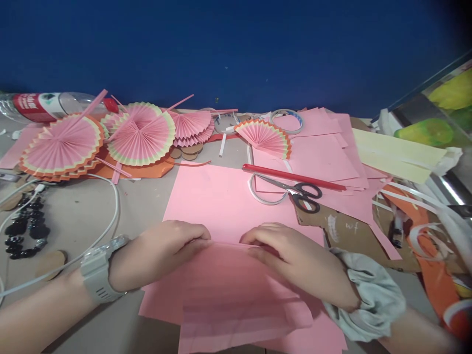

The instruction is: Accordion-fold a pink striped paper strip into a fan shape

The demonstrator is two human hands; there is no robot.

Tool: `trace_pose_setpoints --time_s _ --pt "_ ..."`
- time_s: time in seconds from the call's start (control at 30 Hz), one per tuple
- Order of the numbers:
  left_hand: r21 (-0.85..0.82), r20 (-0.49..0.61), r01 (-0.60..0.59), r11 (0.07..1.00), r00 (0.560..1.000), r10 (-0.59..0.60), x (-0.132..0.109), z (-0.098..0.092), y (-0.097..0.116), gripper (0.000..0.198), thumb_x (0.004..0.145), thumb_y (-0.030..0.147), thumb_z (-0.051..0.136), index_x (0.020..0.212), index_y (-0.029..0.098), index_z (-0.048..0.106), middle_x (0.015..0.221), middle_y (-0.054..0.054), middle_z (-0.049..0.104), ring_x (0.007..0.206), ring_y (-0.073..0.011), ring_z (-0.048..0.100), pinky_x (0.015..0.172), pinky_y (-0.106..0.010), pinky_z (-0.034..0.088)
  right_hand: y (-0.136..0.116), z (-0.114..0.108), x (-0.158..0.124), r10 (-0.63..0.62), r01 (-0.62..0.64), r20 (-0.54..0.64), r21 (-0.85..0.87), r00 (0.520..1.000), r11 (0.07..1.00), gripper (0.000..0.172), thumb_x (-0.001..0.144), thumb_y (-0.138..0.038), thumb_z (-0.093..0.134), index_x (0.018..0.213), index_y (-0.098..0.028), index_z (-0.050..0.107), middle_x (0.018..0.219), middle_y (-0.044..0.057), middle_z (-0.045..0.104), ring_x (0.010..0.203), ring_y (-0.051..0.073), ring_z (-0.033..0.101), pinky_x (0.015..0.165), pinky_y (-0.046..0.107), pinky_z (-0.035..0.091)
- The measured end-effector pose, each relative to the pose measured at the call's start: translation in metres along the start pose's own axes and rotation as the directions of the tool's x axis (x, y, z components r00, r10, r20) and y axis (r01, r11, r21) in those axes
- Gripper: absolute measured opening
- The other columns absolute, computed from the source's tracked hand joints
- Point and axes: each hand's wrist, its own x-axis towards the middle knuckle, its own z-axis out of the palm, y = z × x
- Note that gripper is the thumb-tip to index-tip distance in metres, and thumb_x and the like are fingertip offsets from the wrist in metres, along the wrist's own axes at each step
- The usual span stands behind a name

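A sheet of pink paper (236, 290) is pinched along its far edge by both hands, and its near part hangs toward me with a soft bend. My left hand (171, 248), with a grey watch (103, 269) on the wrist, grips that edge on the left. On the right, my right hand (283, 253) holds the same edge between thumb and fingers; a pale green scrunchie (368, 295) circles the wrist. Under the sheet lies more pink paper (217, 196). Black-handled scissors (295, 191) rest beyond my right hand, beside a red stick-like rod (295, 178).
Pleated paper fans (142, 135) with orange and pale green rims line the back left, near a plastic bottle (40, 105). Tape rolls (287, 121) and pink sheets (313, 152) lie at the back right. A white cable (114, 206) and black beads (27, 226) are at left.
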Motion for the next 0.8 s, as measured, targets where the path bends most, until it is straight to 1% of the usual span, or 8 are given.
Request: trace_pose_setpoints --time_s 0.1,0.2,0.27,0.37,0.43,0.6,0.73,0.8 --pt "0.094 -0.007 -0.055 0.994 0.998 0.056 0.004 0.003 0.007 0.028 0.092 0.033 0.036 0.072 0.018 0.051 0.064 0.004 0.050 0.059 -0.0103 0.042 0.057 -0.022 0.030 -0.003 0.005 0.010 -0.011 0.013 0.052 -0.042 0.999 0.999 0.020 0.092 -0.025 0.042 0.086 -0.021 0.060 0.080 -0.001 0.064 0.076 0.013 0.057 0.071 0.028 0.042" --pt "0.107 -0.023 -0.101 0.989 0.994 0.104 0.007 0.004 0.011 0.024 0.089 0.034 0.043 0.075 0.018 0.055 0.067 0.002 0.055 0.064 -0.0113 0.047 0.059 -0.022 0.030 -0.004 0.008 0.017 -0.039 0.042 0.049 -0.075 0.998 0.996 0.019 0.092 -0.022 0.042 0.085 -0.020 0.060 0.078 -0.001 0.064 0.074 0.013 0.057 0.069 0.027 0.041" --pt "0.080 0.000 -0.089 0.993 0.996 0.090 0.008 0.004 0.012 0.025 0.091 0.031 0.040 0.080 0.018 0.058 0.072 0.001 0.060 0.066 -0.0117 0.051 0.059 -0.022 0.031 -0.005 0.008 0.019 -0.072 0.077 0.046 -0.101 0.996 0.992 0.019 0.092 -0.022 0.042 0.087 -0.020 0.061 0.079 0.000 0.065 0.075 0.014 0.057 0.070 0.027 0.040" --pt "0.008 0.097 -0.099 0.995 0.990 0.098 0.009 0.002 0.013 0.028 0.093 0.028 0.035 0.088 0.019 0.060 0.074 0.001 0.063 0.063 -0.0105 0.053 0.056 -0.021 0.031 -0.006 0.006 0.017 -0.121 0.128 0.071 -0.109 0.990 0.986 0.021 0.092 -0.024 0.041 0.085 -0.019 0.061 0.078 0.001 0.065 0.074 0.014 0.058 0.068 0.027 0.040" --pt "-0.041 0.141 -0.112 0.993 0.983 0.117 0.009 0.000 0.013 0.028 0.093 0.026 0.034 0.093 0.019 0.061 0.075 0.001 0.063 0.062 -0.0098 0.053 0.055 -0.020 0.031 -0.006 0.005 0.015 -0.132 0.140 0.091 -0.089 0.987 0.986 0.023 0.093 -0.026 0.039 0.084 -0.018 0.059 0.078 0.001 0.065 0.073 0.014 0.058 0.067 0.027 0.040" --pt "-0.074 0.161 -0.118 0.990 0.978 0.129 0.010 -0.002 0.012 0.028 0.091 0.021 0.034 0.094 0.017 0.061 0.077 0.000 0.065 0.063 -0.0104 0.054 0.056 -0.020 0.034 -0.004 0.003 0.011 -0.092 0.100 0.127 -0.061 0.988 0.993 0.025 0.094 -0.031 0.038 0.086 -0.019 0.059 0.075 0.000 0.065 0.068 0.014 0.058 0.062 0.025 0.038" --pt "-0.109 0.189 -0.125 0.986 0.971 0.144 0.012 -0.003 0.009 0.028 0.092 0.020 0.033 0.098 0.018 0.061 0.088 -0.001 0.066 0.072 -0.0119 0.057 0.061 -0.020 0.038 -0.002 0.005 0.011 -0.154 0.172 0.166 -0.102 0.974 0.980 0.028 0.091 -0.042 0.041 0.093 -0.020 0.058 0.072 0.000 0.064 0.066 0.015 0.058 0.061 0.025 0.037" --pt "-0.122 0.193 -0.131 0.984 0.969 0.153 0.012 -0.003 0.008 0.029 0.092 0.022 0.033 0.100 0.018 0.060 0.091 -0.002 0.066 0.075 -0.0122 0.057 0.063 -0.020 0.038 -0.002 0.007 0.012 -0.170 0.193 0.172 -0.126 0.970 0.973 0.027 0.091 -0.042 0.040 0.091 -0.020 0.056 0.067 0.000 0.062 0.062 0.014 0.056 0.060 0.025 0.037"
